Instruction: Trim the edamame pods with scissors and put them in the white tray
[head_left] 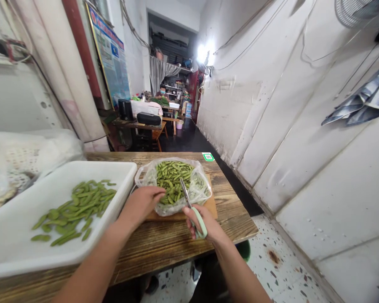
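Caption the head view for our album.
Scissors in the right hand, left hand at a plastic bag of green pods.

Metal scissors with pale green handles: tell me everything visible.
The scissors have slim, silver, metallic-looking blades and pale green, plastic-looking handles. The bare right hand grips them by the handles, partly covering them. The blades slant up and away from the person, over green bean pods in a clear plastic bag. They look closed or nearly so; whether the tips touch the pods can't be told.
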Action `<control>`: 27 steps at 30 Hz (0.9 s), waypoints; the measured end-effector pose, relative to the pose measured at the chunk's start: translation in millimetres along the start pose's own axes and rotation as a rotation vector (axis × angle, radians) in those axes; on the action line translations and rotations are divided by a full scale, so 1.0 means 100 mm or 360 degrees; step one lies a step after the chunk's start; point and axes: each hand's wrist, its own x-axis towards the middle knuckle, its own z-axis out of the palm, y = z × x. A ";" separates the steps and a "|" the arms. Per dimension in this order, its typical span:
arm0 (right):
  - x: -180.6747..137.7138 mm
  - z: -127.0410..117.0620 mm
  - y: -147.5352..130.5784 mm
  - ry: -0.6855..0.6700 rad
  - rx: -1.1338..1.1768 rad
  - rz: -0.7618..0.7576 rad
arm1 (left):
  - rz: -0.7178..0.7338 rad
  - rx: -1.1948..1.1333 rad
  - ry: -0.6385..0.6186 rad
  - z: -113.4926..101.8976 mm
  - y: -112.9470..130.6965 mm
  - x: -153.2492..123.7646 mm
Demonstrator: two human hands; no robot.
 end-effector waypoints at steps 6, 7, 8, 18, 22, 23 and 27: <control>-0.05 -0.05 0.01 -0.0010 -0.0030 0.0031 | 0.0198 0.0231 -0.0520 0.26 0.09 0.16; -0.05 -0.05 0.00 -0.0015 -0.0032 0.0033 | 0.0213 0.0197 -0.0514 0.26 0.08 0.17; -0.05 -0.06 0.00 -0.0021 -0.0033 0.0031 | 0.0231 0.0133 -0.0494 0.26 0.07 0.18; -0.11 0.02 -0.15 -0.0130 -0.0204 0.0024 | -0.0349 -0.1012 -0.0060 0.18 0.15 0.10; -0.11 0.03 -0.16 -0.0168 -0.0262 0.0026 | -0.0479 -0.1109 -0.0116 0.14 0.23 0.07; -0.11 0.03 -0.16 -0.0173 -0.0261 0.0035 | -0.0485 -0.1108 -0.0128 0.13 0.24 0.07; -0.11 0.01 -0.16 -0.0188 -0.0230 0.0056 | -0.0488 -0.1182 -0.0157 0.08 0.28 0.04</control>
